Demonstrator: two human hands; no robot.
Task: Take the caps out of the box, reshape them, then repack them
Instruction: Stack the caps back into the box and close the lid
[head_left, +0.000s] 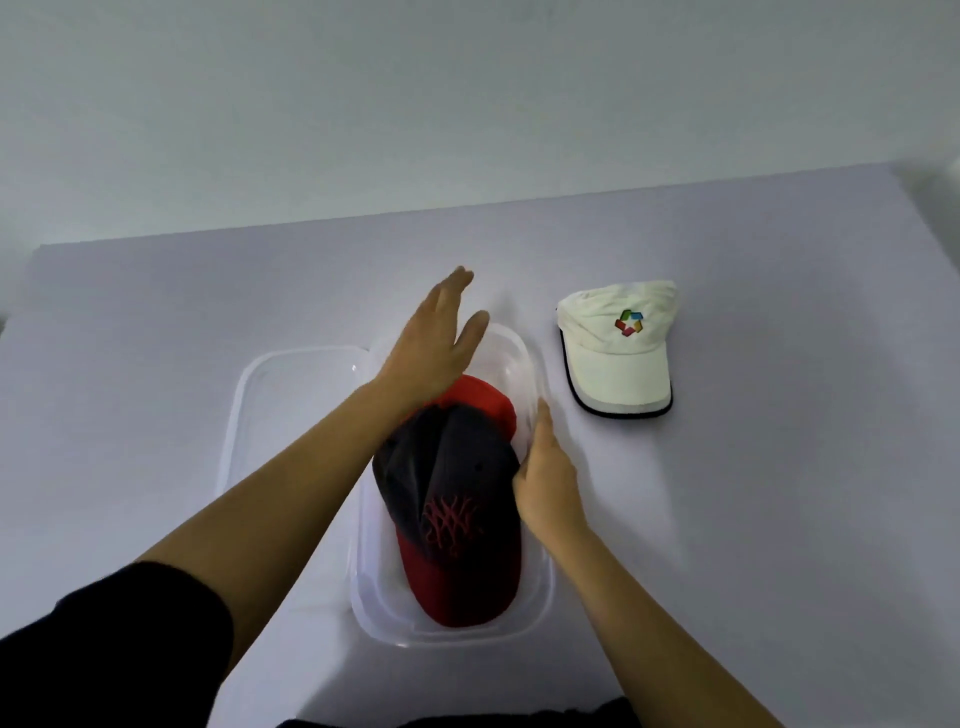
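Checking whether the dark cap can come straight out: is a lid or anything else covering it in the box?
No. The dark cap lies uncovered in the open box; the lid lies beside it.

Three caps: white cap (618, 345), navy cap (457, 493), red cap (488, 397); one box (452, 631); one lid (291, 379).

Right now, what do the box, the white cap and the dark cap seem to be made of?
The box looks like clear, glossy plastic: the table shows through its walls and the rim glints. The white cap seems soft woven cloth, matte, wrinkled at the crown, with a stitched colourful emblem. The dark cap also looks like matte fabric, with seamed panels and raised red embroidery; its exact fibre cannot be told.
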